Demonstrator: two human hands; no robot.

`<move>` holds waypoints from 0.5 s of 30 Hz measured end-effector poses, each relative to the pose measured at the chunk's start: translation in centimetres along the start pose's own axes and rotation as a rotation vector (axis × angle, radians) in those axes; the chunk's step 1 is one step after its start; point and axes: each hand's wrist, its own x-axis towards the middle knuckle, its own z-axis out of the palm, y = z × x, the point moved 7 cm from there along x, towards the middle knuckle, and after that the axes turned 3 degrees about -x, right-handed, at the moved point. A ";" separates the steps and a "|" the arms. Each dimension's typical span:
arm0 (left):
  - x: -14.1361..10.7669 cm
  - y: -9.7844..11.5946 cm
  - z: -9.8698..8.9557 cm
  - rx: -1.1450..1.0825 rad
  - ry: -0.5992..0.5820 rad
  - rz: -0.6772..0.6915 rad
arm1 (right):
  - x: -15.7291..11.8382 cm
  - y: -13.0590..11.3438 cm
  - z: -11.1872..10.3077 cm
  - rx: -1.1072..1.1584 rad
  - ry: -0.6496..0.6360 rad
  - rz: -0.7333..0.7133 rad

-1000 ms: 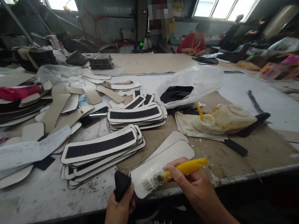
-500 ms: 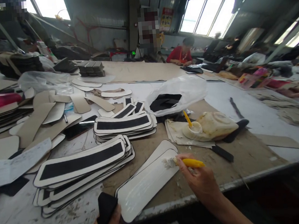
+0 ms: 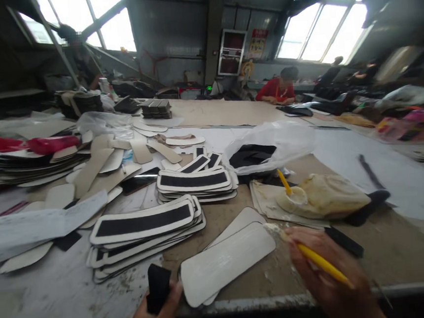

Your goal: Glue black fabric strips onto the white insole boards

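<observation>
In my left hand (image 3: 162,309), at the bottom, is a folded black piece (image 3: 158,288); the fingers are closed on it beside the lower end of a white panel (image 3: 228,261). This panel looks wet and overlaps a second one (image 3: 245,219). My right hand (image 3: 323,263), somewhat blurred, grips a yellow-handled brush (image 3: 323,264), its bristles just off the panel's right end. Stacks of white-rimmed black strips (image 3: 143,223) (image 3: 194,180) lie left of the panels. Behind my right hand, a glue container (image 3: 295,198) holds a yellow stick (image 3: 284,182).
A clear plastic bag (image 3: 288,142) with black pieces lies beyond the stacks. Loose beige pieces (image 3: 98,171), papers (image 3: 43,225) and a phone (image 3: 139,181) are at the left. A black strip (image 3: 343,241) lies near my right hand. A person in red (image 3: 275,91) sits at the back.
My right hand and the brush have moved right, off the panel's surface. The white panel has turned to lie flatter across the view. The camera view has shifted left, so the stacks appear further right.
</observation>
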 end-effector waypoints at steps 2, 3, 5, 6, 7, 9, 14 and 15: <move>-0.7 1.3 -0.1 -0.093 -0.074 0.015 | 0.2 -0.4 -0.1 0.056 -0.011 0.066; -1.0 1.7 0.1 -0.161 -0.163 -0.007 | 0.3 -0.7 0.4 0.092 -0.044 0.109; -2.0 2.2 0.9 -0.300 -0.368 -0.078 | 0.3 -1.6 2.0 0.197 -0.144 0.207; -2.6 2.3 1.3 -0.354 -0.444 -0.119 | 0.2 -2.4 3.1 0.271 -0.202 0.254; -3.1 2.3 1.5 -0.380 -0.493 -0.155 | 0.1 -3.4 4.2 0.359 -0.265 0.290; -3.9 2.2 1.9 -0.362 -0.534 -0.197 | 0.0 -5.9 6.4 0.535 -0.375 0.333; -6.0 1.5 4.0 -0.078 -0.736 -0.165 | -0.2 -10.9 9.7 0.741 -0.585 0.222; -6.3 1.2 4.4 -0.025 -0.778 -0.171 | -0.3 -11.2 10.0 0.739 -0.606 0.201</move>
